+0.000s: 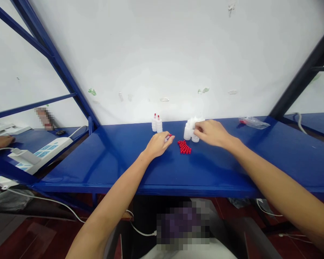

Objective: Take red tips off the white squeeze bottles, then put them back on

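My left hand (157, 146) is closed round a small whitish nozzle with a red tip (169, 137), mostly hidden by the fingers. To the right, my right hand (212, 132) pinches a white plastic bottle (195, 138) at the near side of a cluster of white bottles (188, 131). Between the hands, several small red caps (184, 148) lie grouped on the blue table. Two white squeeze bottles (159, 125) with red-tipped nozzles stand upright beyond my left hand.
A clear plastic bag (255, 123) with something red inside lies at the back right of the blue table (162, 176). Blue frame posts (62, 72) rise at both sides. Leftward are a power strip (47, 151) and another person's hand (1, 142).
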Demonstrator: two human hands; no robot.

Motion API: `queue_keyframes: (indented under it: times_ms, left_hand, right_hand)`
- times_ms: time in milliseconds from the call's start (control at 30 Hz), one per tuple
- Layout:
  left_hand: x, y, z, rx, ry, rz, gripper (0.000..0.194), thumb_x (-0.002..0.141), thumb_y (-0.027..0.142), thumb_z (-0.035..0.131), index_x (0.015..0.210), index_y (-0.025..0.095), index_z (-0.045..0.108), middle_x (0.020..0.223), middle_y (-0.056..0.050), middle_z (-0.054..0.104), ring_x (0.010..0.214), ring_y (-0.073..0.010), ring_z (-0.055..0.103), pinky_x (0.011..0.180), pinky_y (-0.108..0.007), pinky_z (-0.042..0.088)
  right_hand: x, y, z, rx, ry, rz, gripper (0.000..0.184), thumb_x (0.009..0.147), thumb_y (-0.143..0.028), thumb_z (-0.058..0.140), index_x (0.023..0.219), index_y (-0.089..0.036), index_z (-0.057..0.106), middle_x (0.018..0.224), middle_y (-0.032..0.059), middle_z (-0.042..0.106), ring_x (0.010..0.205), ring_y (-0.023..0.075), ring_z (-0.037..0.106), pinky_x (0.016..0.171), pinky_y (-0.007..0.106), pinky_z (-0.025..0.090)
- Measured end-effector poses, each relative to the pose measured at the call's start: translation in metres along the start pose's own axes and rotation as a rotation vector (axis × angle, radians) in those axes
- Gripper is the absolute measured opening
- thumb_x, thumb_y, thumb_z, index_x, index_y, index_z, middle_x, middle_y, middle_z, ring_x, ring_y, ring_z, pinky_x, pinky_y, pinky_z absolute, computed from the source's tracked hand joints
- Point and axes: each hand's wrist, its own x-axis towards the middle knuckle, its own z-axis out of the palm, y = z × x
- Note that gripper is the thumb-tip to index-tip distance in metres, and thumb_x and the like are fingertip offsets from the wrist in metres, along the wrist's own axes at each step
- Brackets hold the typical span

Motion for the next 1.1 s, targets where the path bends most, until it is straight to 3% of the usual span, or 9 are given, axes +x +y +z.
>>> queue_keyframes:
  times_ms: [100,333,433,567,700,767,900,1100]
  left_hand:
    - [0.001,-0.006,-0.001,0.042,0.032,-0.030,0.038,0.101,0.037,0.032,0.079,0.018,0.057,0.070,-0.003,0.061,0.064,-0.0159,0.056,0.064,-0.027,0.037]
    - [0.000,-0.007,-0.004,0.093,0.036,-0.117,0.028,0.098,0.028,0.030,0.089,0.021,0.055,0.073,-0.002,0.062,0.066,-0.0189,0.058,0.064,-0.029,0.035]
    - [-0.001,-0.008,-0.003,0.119,0.049,-0.161,0.022,0.095,0.026,0.034,0.091,0.021,0.055,0.073,-0.003,0.063,0.066,-0.0201,0.059,0.063,-0.030,0.035]
    - [-0.001,-0.008,-0.003,0.095,0.044,-0.116,0.023,0.097,0.028,0.033,0.094,0.021,0.055,0.085,-0.005,0.067,0.076,-0.0211,0.062,0.068,-0.030,0.040]
    - [-0.001,-0.009,-0.003,0.063,0.029,-0.100,0.025,0.099,0.029,0.031,0.096,0.021,0.055,0.092,-0.005,0.068,0.082,-0.0212,0.063,0.074,-0.031,0.043]
    - [-0.002,-0.009,-0.003,0.054,0.025,-0.098,0.026,0.099,0.030,0.031,0.096,0.021,0.055,0.091,-0.005,0.068,0.082,-0.0213,0.062,0.074,-0.032,0.044]
    - [-0.001,-0.010,-0.002,0.032,0.033,-0.073,0.024,0.099,0.030,0.033,0.095,0.021,0.055,0.090,-0.005,0.067,0.079,-0.0205,0.061,0.072,-0.031,0.043]
    - [0.000,-0.010,0.001,0.013,0.071,-0.058,0.025,0.097,0.029,0.037,0.084,0.018,0.055,0.076,-0.003,0.060,0.068,-0.0167,0.054,0.068,-0.029,0.041]
  right_hand:
    - [0.003,0.008,-0.001,-0.108,-0.100,0.113,0.032,0.087,-0.034,0.043,0.074,-0.017,0.066,0.074,0.0107,0.067,0.069,0.0222,0.058,0.059,0.030,0.029]
    - [0.007,0.013,0.013,-0.143,-0.229,0.147,0.032,0.090,-0.033,0.043,0.086,-0.017,0.071,0.088,0.0140,0.070,0.080,0.0268,0.065,0.063,0.032,0.037]
    - [0.009,0.018,0.021,-0.105,-0.226,0.141,0.035,0.093,-0.035,0.040,0.089,-0.017,0.070,0.088,0.0139,0.070,0.080,0.0263,0.065,0.062,0.031,0.037]
    - [0.011,0.024,0.029,-0.035,-0.183,0.144,0.031,0.093,-0.036,0.043,0.093,-0.018,0.068,0.085,0.0117,0.069,0.078,0.0235,0.063,0.061,0.030,0.036]
    - [0.010,0.021,0.025,-0.017,-0.148,0.178,0.028,0.088,-0.034,0.047,0.075,-0.017,0.066,0.074,0.0097,0.066,0.069,0.0209,0.060,0.058,0.030,0.033]
    - [0.008,0.017,0.021,0.071,-0.156,0.099,0.027,0.085,-0.032,0.049,0.071,-0.016,0.066,0.070,0.0076,0.065,0.065,0.0186,0.057,0.058,0.030,0.034]
    - [0.006,0.010,0.021,0.314,-0.229,-0.170,0.032,0.085,-0.026,0.045,0.098,-0.015,0.073,0.067,0.0028,0.064,0.060,0.0153,0.055,0.062,0.029,0.037]
    - [0.006,0.016,0.028,0.272,-0.231,-0.145,0.046,0.087,-0.026,0.044,0.126,-0.016,0.066,0.067,0.0028,0.065,0.066,0.0179,0.056,0.066,0.031,0.038]
